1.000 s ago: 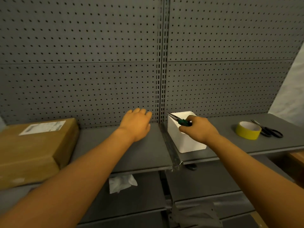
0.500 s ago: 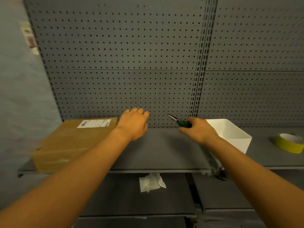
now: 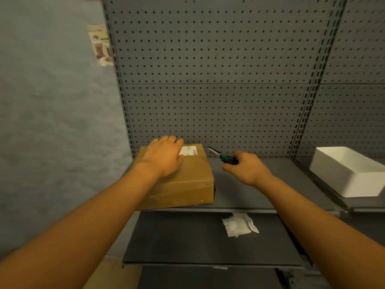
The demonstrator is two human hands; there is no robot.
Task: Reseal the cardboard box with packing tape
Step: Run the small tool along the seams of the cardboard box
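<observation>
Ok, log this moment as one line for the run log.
left hand: flat on box top | right hand: holds green-handled tool, tip toward box | tape: not in view | box: on shelf, not yet resealed

On the upper grey metal shelf (image 3: 245, 190), the brown cardboard box (image 3: 187, 184) fills the left end, its back edge close to the perforated grey back panel (image 3: 218, 111). The left hand (image 3: 164, 157) lies flat on the box top, beside the white label (image 3: 188, 151). Between the box and the white rectangular plastic bin (image 3: 350, 174) on the right runs an open stretch of shelf; the right hand (image 3: 245, 167) hangs over it with a green-handled tool (image 3: 223, 157) in its grip, tip pointing toward the box. The slotted upright post (image 3: 308, 101) stands just left of the bin. Below, the lower dark shelf (image 3: 177, 243) bears only a crumpled white packet (image 3: 239, 225).
</observation>
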